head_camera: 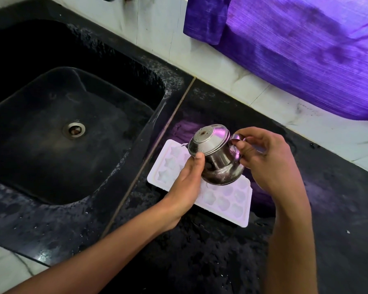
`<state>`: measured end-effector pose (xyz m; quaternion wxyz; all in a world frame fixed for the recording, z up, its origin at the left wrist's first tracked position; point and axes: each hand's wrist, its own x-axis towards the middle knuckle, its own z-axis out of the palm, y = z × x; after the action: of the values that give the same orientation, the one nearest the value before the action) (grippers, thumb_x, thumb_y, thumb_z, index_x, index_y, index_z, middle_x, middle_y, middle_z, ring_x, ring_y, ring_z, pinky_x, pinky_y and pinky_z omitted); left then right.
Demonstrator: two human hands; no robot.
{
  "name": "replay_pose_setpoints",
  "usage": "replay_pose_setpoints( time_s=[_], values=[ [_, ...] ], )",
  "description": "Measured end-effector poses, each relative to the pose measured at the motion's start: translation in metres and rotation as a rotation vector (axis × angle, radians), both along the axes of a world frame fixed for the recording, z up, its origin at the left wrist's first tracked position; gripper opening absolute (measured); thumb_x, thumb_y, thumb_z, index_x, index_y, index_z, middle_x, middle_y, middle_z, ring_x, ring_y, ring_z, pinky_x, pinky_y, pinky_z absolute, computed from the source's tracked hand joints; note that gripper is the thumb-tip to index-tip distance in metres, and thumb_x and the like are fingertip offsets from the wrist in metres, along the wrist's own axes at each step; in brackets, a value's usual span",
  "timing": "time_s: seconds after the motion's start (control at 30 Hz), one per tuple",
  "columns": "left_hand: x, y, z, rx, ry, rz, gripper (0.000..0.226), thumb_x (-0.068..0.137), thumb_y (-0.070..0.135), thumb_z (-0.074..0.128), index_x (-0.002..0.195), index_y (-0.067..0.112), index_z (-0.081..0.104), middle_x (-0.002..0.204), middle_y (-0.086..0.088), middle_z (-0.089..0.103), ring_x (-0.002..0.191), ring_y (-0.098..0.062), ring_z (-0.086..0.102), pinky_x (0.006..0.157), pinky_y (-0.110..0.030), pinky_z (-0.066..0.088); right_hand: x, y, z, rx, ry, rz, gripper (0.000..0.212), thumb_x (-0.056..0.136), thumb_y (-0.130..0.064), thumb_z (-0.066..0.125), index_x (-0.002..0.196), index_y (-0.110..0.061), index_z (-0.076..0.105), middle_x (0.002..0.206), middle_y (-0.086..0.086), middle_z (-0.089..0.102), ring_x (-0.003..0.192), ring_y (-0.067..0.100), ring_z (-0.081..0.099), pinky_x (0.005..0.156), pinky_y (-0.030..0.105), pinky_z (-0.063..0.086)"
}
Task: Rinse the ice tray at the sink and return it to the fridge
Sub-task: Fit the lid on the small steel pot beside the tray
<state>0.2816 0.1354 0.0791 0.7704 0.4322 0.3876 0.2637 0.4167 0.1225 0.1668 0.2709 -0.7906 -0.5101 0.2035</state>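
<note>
hands: right hand (261, 158) pinches steel kettle (216, 155) handle; left hand (186, 183) cups its side
ice tray (227, 200): flat on tabletop (327, 209), just right of sink (149, 132) edge

Counter (338, 209): black speckled stone, glossy, wet in patches, running diagonally across the view; a thin pale seam (157, 143) divides the slab beside the basin.
Sink (51, 128): black, rectangular, sunk into the counter at left; round metal drain (74, 129) in its floor; beads of water along the rim.
Wall (157, 35): white marble-look tile with faint grey veins and dark grout lines, some dark specks near the counter edge.
Curtain (306, 49): purple ribbed fabric, hanging over the wall at upper right, its colour mirrored on the counter.
Front edge (6, 270): white tile, lower left.
Light: soft, diffuse, violet-tinted.
</note>
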Motion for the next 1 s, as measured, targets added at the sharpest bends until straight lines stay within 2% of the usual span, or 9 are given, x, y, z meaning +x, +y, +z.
replay_pose_setpoints(
  time_s=[0.2, 0.43, 0.5, 0.57, 0.6, 0.67, 0.73, 0.87, 1.0],
  values=[
    [0.001, -0.002, 0.003, 0.025, 0.002, 0.007, 0.058, 0.087, 0.064, 0.022, 0.14, 0.043, 0.032, 0.129, 0.028, 0.043, 0.127, 0.005, 0.035, 0.106, -0.021, 0.024, -0.001, -0.004, 0.001, 0.038, 0.027, -0.009, 0.018, 0.091, -0.015, 0.059, 0.105, -0.025, 0.067, 0.094, -0.005, 0.066, 0.09, 0.014, 0.064, 0.083, 0.044, 0.056],
    [-0.003, -0.009, 0.017, 0.085, 0.029, 0.067, 0.052, 0.093, 0.054, 0.021, 0.144, 0.044, 0.023, 0.123, 0.033, 0.037, 0.116, 0.013, 0.032, 0.096, -0.017, 0.022, -0.008, -0.011, 0.003, 0.123, 0.061, -0.02, 0.021, 0.092, -0.008, 0.057, 0.096, -0.028, 0.065, 0.083, -0.007, 0.066, 0.082, 0.016, 0.065, 0.078, 0.048, 0.056],
    [-0.004, -0.014, 0.018, 0.103, 0.038, 0.058, 0.052, 0.094, 0.053, 0.02, 0.145, 0.046, 0.019, 0.122, 0.037, 0.034, 0.106, 0.026, 0.033, 0.091, -0.006, 0.025, -0.01, -0.012, 0.004, 0.128, 0.045, -0.013, 0.023, 0.092, -0.006, 0.056, 0.095, -0.028, 0.064, 0.084, -0.005, 0.066, 0.082, 0.016, 0.064, 0.078, 0.049, 0.055],
    [-0.005, -0.018, 0.02, 0.126, 0.045, 0.045, 0.052, 0.094, 0.052, 0.019, 0.146, 0.047, 0.015, 0.12, 0.042, 0.032, 0.09, 0.042, 0.027, 0.076, 0.009, 0.024, -0.011, -0.014, 0.005, 0.123, 0.031, -0.005, 0.024, 0.092, -0.006, 0.055, 0.095, -0.028, 0.065, 0.084, -0.004, 0.066, 0.082, 0.017, 0.064, 0.077, 0.05, 0.055],
    [-0.005, -0.019, 0.02, 0.125, 0.046, 0.041, 0.052, 0.094, 0.052, 0.019, 0.146, 0.047, 0.014, 0.122, 0.041, 0.031, 0.086, 0.044, 0.024, 0.072, 0.012, 0.023, -0.012, -0.014, 0.006, 0.114, 0.018, 0.002, 0.024, 0.092, -0.006, 0.055, 0.095, -0.028, 0.065, 0.084, -0.005, 0.066, 0.082, 0.017, 0.064, 0.077, 0.049, 0.055],
    [-0.006, -0.021, 0.021, 0.1, 0.033, 0.036, 0.052, 0.095, 0.051, 0.018, 0.147, 0.047, 0.011, 0.128, 0.038, 0.029, 0.097, 0.037, 0.026, 0.084, 0.006, 0.022, -0.015, -0.014, 0.008, 0.092, -0.017, 0.018, 0.025, 0.092, -0.006, 0.053, 0.093, -0.028, 0.064, 0.083, -0.007, 0.066, 0.081, 0.013, 0.064, 0.076, 0.048, 0.056],
    [-0.006, -0.024, 0.02, 0.074, 0.02, 0.038, 0.052, 0.096, 0.051, 0.017, 0.147, 0.046, 0.01, 0.134, 0.034, 0.027, 0.116, 0.021, 0.025, 0.098, -0.01, 0.019, -0.017, -0.014, 0.01, 0.071, -0.064, 0.038, 0.026, 0.092, -0.005, 0.052, 0.091, -0.029, 0.063, 0.082, -0.008, 0.065, 0.079, 0.01, 0.063, 0.075, 0.044, 0.056],
    [-0.006, -0.026, 0.016, 0.039, 0.005, 0.047, 0.054, 0.095, 0.054, 0.019, 0.148, 0.043, 0.015, 0.141, 0.03, 0.028, 0.134, 0.007, 0.023, 0.106, -0.019, 0.018, -0.021, -0.014, 0.014, 0.028, -0.123, 0.057, 0.021, 0.093, -0.006, 0.051, 0.093, -0.024, 0.063, 0.083, -0.008, 0.064, 0.08, 0.01, 0.061, 0.074, 0.04, 0.054],
    [-0.006, -0.028, 0.012, 0.013, 0.027, 0.045, 0.057, 0.093, 0.058, 0.02, 0.148, 0.042, 0.017, 0.149, 0.023, 0.029, 0.138, 0.001, 0.025, 0.112, -0.024, 0.019, -0.021, -0.017, 0.013, 0.012, -0.132, 0.061, 0.02, 0.093, -0.007, 0.051, 0.093, -0.023, 0.063, 0.085, -0.004, 0.065, 0.08, 0.016, 0.062, 0.071, 0.04, 0.052]
  ],
)
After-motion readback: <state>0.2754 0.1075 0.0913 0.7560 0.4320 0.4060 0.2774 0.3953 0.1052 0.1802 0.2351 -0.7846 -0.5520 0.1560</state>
